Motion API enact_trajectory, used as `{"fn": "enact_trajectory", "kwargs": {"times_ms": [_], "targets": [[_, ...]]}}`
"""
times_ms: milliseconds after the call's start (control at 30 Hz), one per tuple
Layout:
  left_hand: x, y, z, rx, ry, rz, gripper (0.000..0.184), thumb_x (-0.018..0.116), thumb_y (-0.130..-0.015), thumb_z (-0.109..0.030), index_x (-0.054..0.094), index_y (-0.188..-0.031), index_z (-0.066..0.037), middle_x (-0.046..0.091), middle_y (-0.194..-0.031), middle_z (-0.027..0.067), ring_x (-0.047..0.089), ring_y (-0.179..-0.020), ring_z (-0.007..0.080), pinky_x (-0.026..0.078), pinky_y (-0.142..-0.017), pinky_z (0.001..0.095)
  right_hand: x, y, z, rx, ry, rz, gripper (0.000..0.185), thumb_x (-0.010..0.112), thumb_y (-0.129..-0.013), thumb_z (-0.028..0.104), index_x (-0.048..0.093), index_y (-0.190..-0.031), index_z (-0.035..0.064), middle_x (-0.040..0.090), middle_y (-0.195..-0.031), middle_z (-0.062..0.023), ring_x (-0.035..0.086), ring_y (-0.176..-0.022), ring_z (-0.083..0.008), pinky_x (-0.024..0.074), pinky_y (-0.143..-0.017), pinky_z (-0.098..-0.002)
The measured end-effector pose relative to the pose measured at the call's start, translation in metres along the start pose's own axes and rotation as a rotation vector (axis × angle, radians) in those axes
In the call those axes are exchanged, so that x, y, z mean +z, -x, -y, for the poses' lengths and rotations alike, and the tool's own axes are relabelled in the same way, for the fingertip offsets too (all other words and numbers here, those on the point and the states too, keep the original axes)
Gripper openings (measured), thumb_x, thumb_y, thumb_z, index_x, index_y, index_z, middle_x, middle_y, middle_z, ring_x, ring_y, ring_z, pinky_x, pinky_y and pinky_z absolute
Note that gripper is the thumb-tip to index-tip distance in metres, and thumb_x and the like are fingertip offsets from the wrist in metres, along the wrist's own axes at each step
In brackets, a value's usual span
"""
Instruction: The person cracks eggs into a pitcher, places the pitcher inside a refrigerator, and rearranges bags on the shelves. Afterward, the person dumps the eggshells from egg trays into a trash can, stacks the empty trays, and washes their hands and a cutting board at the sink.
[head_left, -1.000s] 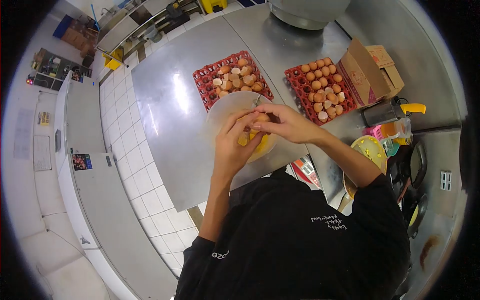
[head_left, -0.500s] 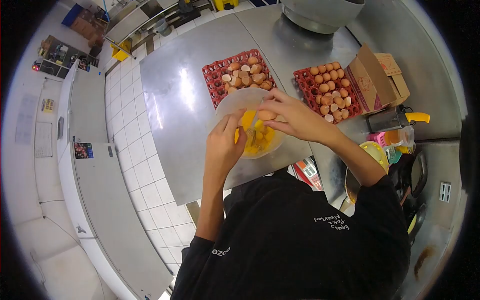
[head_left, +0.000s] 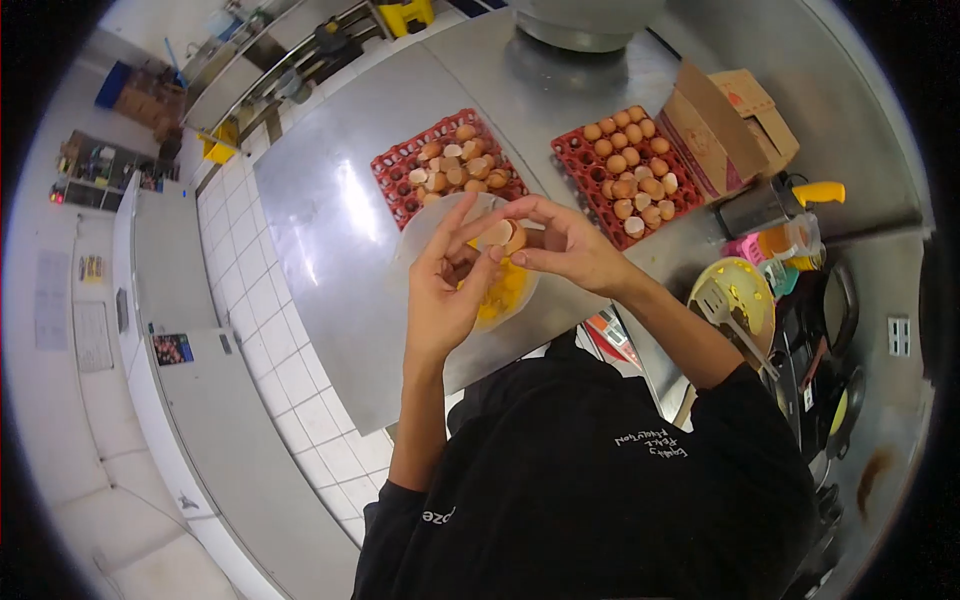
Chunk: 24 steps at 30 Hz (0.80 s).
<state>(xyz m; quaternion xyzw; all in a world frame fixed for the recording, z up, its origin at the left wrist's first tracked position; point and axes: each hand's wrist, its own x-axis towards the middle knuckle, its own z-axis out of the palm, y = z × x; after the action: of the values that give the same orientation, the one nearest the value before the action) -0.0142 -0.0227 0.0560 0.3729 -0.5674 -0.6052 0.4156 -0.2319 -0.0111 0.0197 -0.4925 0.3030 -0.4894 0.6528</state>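
While both hands (head_left: 440, 296) (head_left: 582, 256) hold eggshell (head_left: 514, 238), tabletop (head_left: 350, 330) separates bowl (head_left: 411, 243) from left edge (head_left: 311, 300).

White square tiles (head_left: 270, 330) cover the floor between a steel table (head_left: 325, 340) and 2 pale, grey-surfaced cabinets (head_left: 205, 440); a paper sheet (head_left: 93, 337) hangs on the whitish left wall (head_left: 55, 440); a dark shelf unit (head_left: 110, 165) stands beyond; the grey right wall (head_left: 880, 410) bears a socket plate (head_left: 900, 336) and a brown stain (head_left: 873, 485); white light (head_left: 345, 190) glares off the tabletop.
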Motion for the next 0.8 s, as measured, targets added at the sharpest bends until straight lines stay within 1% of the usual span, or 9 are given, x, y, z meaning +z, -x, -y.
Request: {"fn": "enact_trajectory", "kwargs": {"times_ms": [200, 233, 267, 333, 367, 533, 600, 733, 800], "targets": [[0.041, -0.021, 0.0, 0.159, -0.08, 0.033, 0.081, 0.077, -0.099, -0.003, 0.04, -0.17, -0.006, 0.063, -0.158, 0.0153, 0.063, -0.082, 0.0064, 0.054, -0.081, 0.0245, -0.032, 0.02, 0.012, -0.025, -0.144, -0.103, 0.051, 0.075, -0.101, 0.005, 0.055, -0.148, 0.0055, 0.064, -0.141, -0.0064, 0.06, -0.136, -0.0184, 0.0489, -0.116, -0.0356], [0.041, -0.021, -0.005, 0.143, -0.129, 0.094, 0.077, 0.073, -0.102, -0.004, 0.039, -0.171, -0.006, 0.056, -0.162, 0.016, 0.068, -0.098, 0.0108, 0.056, -0.09, 0.0269, -0.042, 0.023, 0.01, -0.023, -0.218, -0.131, 0.053, 0.075, -0.101, 0.004, 0.054, -0.15, 0.0059, 0.063, -0.144, -0.0068, 0.058, -0.139, -0.0183, 0.0478, -0.117, -0.0365], [0.04, -0.02, -0.004, 0.142, -0.129, 0.11, 0.077, 0.073, -0.102, -0.004, 0.039, -0.171, -0.006, 0.056, -0.162, 0.016, 0.068, -0.098, 0.0108, 0.056, -0.09, 0.0269, -0.054, 0.026, 0.009, -0.03, -0.218, -0.145, 0.053, 0.075, -0.101, 0.004, 0.054, -0.15, 0.0059, 0.063, -0.144, -0.0068, 0.058, -0.139, -0.0183, 0.0478, -0.117, -0.0365], [0.037, -0.016, 0.006, 0.105, -0.322, 0.084, 0.076, 0.073, -0.102, -0.006, 0.04, -0.171, -0.008, 0.06, -0.157, 0.0157, 0.07, -0.099, 0.0129, 0.057, -0.091, 0.03, -0.087, 0.031, 0.003, -0.069, 0.005, -0.335, 0.05, 0.073, -0.101, 0.003, 0.055, -0.148, 0.0071, 0.065, -0.141, -0.0069, 0.061, -0.135, -0.0181, 0.0498, -0.114, -0.0356], [0.034, -0.012, 0.018, 0.119, -0.356, 0.012, 0.069, 0.077, -0.098, -0.004, 0.052, -0.163, -0.008, 0.07, -0.142, 0.0121, 0.069, -0.091, 0.0136, 0.056, -0.083, 0.0304, -0.112, 0.032, -0.005, -0.134, 0.116, -0.391, 0.05, 0.075, -0.099, 0.002, 0.058, -0.146, 0.0066, 0.066, -0.141, -0.0072, 0.065, -0.129, -0.0193, 0.0516, -0.113, -0.0355], [0.02, 0.01, 0.04, 0.091, -0.62, -0.034, 0.06, 0.078, -0.098, -0.007, 0.059, -0.155, -0.006, 0.072, -0.131, 0.0104, 0.07, -0.09, 0.0169, 0.054, -0.079, 0.0329, -0.253, 0.036, -0.063, -0.169, 0.541, -0.704, 0.052, 0.082, -0.097, 0.014, 0.06, -0.143, 0.0046, 0.071, -0.128, -0.0088, 0.067, -0.123, -0.0196, 0.0562, -0.102, -0.0355], [0.019, 0.01, 0.045, 0.082, -0.661, -0.056, 0.057, 0.078, -0.099, -0.008, 0.061, -0.152, -0.006, 0.073, -0.128, 0.0101, 0.07, -0.09, 0.0178, 0.053, -0.078, 0.0336, -0.296, 0.036, -0.069, 0.135, 0.632, -0.785, 0.049, 0.082, -0.097, 0.023, 0.064, -0.137, 0.0021, 0.072, -0.125, -0.0141, 0.07, -0.121, -0.0257, 0.0576, -0.1, -0.0406], [0.024, 0.007, 0.047, 0.112, -0.724, -0.096, 0.051, 0.077, -0.099, -0.007, 0.063, -0.148, -0.006, 0.073, -0.127, 0.0095, 0.07, -0.088, 0.0166, 0.052, -0.077, 0.0325, -0.372, 0.018, -0.082, 0.054, 1.119, -0.915, 0.043, 0.079, -0.096, 0.024, 0.068, -0.132, 0.0026, 0.072, -0.125, -0.0193, 0.07, -0.119, -0.0354, 0.0566, -0.103, -0.0476], [0.027, 0.007, 0.047, 0.098, -0.74, -0.114, 0.048, 0.077, -0.099, -0.008, 0.065, -0.145, -0.005, 0.073, -0.123, 0.0086, 0.07, -0.086, 0.0171, 0.053, -0.077, 0.034, -0.4, 0.004, -0.089, 0.209, 1.353, -0.977, 0.037, 0.075, -0.096, 0.022, 0.069, -0.129, 0.0052, 0.071, -0.125, -0.0227, 0.068, -0.119, -0.0429, 0.0546, -0.105, -0.0537]]}}
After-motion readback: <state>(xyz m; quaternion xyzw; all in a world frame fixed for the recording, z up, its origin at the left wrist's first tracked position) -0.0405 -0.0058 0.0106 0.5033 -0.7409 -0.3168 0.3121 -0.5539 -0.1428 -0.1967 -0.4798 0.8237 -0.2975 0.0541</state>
